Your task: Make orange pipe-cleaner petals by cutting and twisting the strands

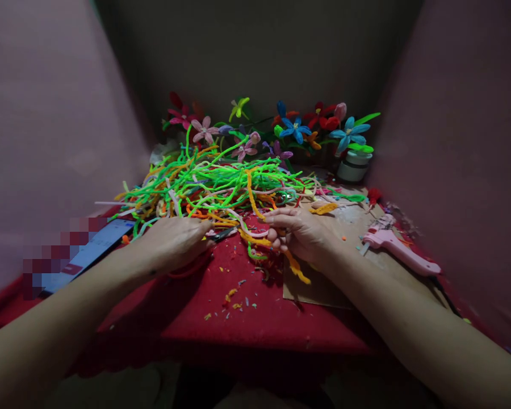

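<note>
A big tangle of pipe cleaners (213,184), mostly green with orange, white and pink, lies across the middle of the red cloth (255,318). My left hand (174,241) rests at the pile's near edge, fingers curled, touching a dark tool (221,233) that is partly hidden. My right hand (298,233) is closed round an orange pipe cleaner (296,267), which hangs out below the fingers.
Finished pipe-cleaner flowers (296,129) stand in a row at the back, beside a white jar (352,166). A pink glue gun (398,247) lies on brown cardboard (319,287) at the right. A phone (89,250) lies at the left. Cut scraps dot the cloth.
</note>
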Demonstrator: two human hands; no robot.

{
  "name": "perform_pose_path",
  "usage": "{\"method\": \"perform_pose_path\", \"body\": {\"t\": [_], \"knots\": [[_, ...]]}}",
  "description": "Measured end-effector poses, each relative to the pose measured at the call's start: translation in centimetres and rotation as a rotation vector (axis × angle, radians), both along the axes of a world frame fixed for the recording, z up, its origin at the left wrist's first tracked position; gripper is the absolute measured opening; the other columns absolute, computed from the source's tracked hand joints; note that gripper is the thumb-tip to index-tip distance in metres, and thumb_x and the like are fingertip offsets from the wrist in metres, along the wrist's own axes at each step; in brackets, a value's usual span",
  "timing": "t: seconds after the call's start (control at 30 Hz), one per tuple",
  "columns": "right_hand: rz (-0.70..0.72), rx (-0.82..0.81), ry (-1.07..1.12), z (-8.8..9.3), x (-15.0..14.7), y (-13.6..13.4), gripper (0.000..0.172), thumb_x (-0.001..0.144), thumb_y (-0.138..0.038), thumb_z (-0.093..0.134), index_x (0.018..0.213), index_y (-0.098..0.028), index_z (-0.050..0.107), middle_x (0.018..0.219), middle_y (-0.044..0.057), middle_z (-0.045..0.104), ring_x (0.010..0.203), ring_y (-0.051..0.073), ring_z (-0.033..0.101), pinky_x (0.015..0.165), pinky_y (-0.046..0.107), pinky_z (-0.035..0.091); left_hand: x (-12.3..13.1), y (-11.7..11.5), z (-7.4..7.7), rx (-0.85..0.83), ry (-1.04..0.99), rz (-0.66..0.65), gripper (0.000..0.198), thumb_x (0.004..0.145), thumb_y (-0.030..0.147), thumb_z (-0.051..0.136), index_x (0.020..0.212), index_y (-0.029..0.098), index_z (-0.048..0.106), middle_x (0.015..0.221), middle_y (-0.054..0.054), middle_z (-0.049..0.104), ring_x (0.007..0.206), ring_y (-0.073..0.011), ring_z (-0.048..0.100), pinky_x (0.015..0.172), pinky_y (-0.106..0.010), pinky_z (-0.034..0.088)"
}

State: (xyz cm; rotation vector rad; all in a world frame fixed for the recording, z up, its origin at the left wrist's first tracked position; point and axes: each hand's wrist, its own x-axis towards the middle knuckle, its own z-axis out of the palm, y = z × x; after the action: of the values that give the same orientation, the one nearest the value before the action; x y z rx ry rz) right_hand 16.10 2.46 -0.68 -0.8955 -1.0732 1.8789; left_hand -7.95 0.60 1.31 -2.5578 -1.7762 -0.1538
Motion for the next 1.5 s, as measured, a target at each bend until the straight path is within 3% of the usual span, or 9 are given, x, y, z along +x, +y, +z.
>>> {"method": "perform_pose_path", "body": {"t": [0.03, 0.1, 0.23, 0.37, 0.67, 0.87, 1.17, 1.37, 1.5], "knots": [[0.014, 0.014, 0.006, 0.0, 0.0, 0.0, 0.013, 0.067, -0.017, 0.064, 0.077, -0.015, 0.057, 0.046, 0.000, 0.061, 0.035, 0.010, 0.053, 0.032, 0.016, 0.034, 0.9, -0.1, 0.3, -0.018, -0.125, 0.000, 0.022, 0.077, 0.033, 0.055, 0.091, 0.020, 0.067, 0.072, -0.006, 0.066, 0.062, -0.0187, 0.058, 0.055, -0.026, 0.037], [0.059, 0.049, 0.021, -0.1, 0.0, -0.1, 0.012, 0.067, -0.018, 0.064, 0.076, -0.015, 0.056, 0.048, 0.001, 0.062, 0.036, 0.010, 0.054, 0.033, 0.016, 0.036, 3.1, -0.1, 0.9, -0.240, -0.562, -0.082, 0.031, 0.078, 0.038, 0.058, 0.102, 0.020, 0.064, 0.086, -0.005, 0.067, 0.071, -0.0165, 0.059, 0.062, -0.024, 0.041], [0.149, 0.078, 0.038, -0.5, 0.1, 0.0, 0.013, 0.069, -0.022, 0.063, 0.076, -0.014, 0.057, 0.051, 0.002, 0.063, 0.039, 0.011, 0.057, 0.033, 0.017, 0.038, 6.7, 0.2, 0.6, -0.563, -1.298, -0.008, 0.020, 0.070, 0.030, 0.069, 0.082, 0.015, 0.064, 0.068, -0.001, 0.062, 0.053, -0.0085, 0.052, 0.050, -0.019, 0.037], [0.125, 0.106, 0.005, -0.7, 0.0, -0.1, 0.016, 0.068, -0.025, 0.065, 0.074, -0.014, 0.057, 0.053, 0.003, 0.065, 0.040, 0.012, 0.058, 0.035, 0.018, 0.040, 8.1, 0.9, -0.8, -0.687, -1.634, 0.051, 0.017, 0.063, 0.019, 0.074, 0.071, 0.013, 0.060, 0.065, -0.001, 0.061, 0.055, -0.0123, 0.059, 0.056, -0.024, 0.046], [-0.076, 0.359, -0.162, -0.5, -0.7, -1.4, 0.020, 0.073, -0.029, 0.062, 0.061, -0.014, 0.060, 0.052, 0.000, 0.059, 0.043, 0.007, 0.050, 0.042, 0.018, 0.038, 8.4, 1.0, -2.3, -0.486, -1.666, 0.086, 0.019, 0.060, 0.021, 0.076, 0.065, 0.012, 0.060, 0.055, 0.003, 0.056, 0.046, -0.0050, 0.047, 0.046, -0.017, 0.035], [-0.138, 0.429, -0.209, -0.7, -1.1, -1.7, 0.019, 0.077, -0.027, 0.058, 0.062, -0.015, 0.060, 0.051, -0.001, 0.058, 0.043, 0.006, 0.046, 0.043, 0.018, 0.038, 8.7, 0.9, -2.2, -0.535, -1.749, 0.107, 0.024, 0.062, 0.025, 0.075, 0.062, 0.012, 0.055, 0.053, 0.004, 0.049, 0.045, -0.0043, 0.043, 0.044, -0.017, 0.032], [-0.074, 0.334, -0.119, -0.7, -0.9, -1.8, 0.019, 0.072, -0.033, 0.066, 0.070, -0.015, 0.063, 0.060, 0.000, 0.063, 0.049, 0.007, 0.052, 0.048, 0.020, 0.041, 8.3, 1.0, -1.7, -0.593, -1.801, 0.071, 0.026, 0.069, 0.025, 0.070, 0.058, 0.013, 0.050, 0.049, 0.005, 0.045, 0.042, -0.0035, 0.039, 0.042, -0.016, 0.031], [0.002, 0.362, -0.110, -0.7, -0.8, -1.6, 0.022, 0.073, -0.036, 0.067, 0.072, -0.014, 0.065, 0.060, 0.001, 0.062, 0.047, 0.007, 0.050, 0.045, 0.020, 0.038, 8.5, 1.0, -2.3, -0.569, -1.797, 0.080, 0.028, 0.070, 0.025, 0.069, 0.056, 0.014, 0.048, 0.049, 0.006, 0.041, 0.041, -0.0032, 0.036, 0.041, -0.017, 0.027], [-0.016, 0.331, -0.133, -0.5, -0.9, -1.7, 0.021, 0.076, -0.033, 0.063, 0.068, -0.014, 0.062, 0.058, 0.001, 0.062, 0.045, 0.006, 0.048, 0.044, 0.019, 0.037, 7.7, 1.0, -1.6, -0.506, -1.602, 0.066, 0.029, 0.074, 0.036, 0.064, 0.059, 0.015, 0.050, 0.050, 0.005, 0.041, 0.041, -0.0048, 0.034, 0.041, -0.019, 0.026]]}}
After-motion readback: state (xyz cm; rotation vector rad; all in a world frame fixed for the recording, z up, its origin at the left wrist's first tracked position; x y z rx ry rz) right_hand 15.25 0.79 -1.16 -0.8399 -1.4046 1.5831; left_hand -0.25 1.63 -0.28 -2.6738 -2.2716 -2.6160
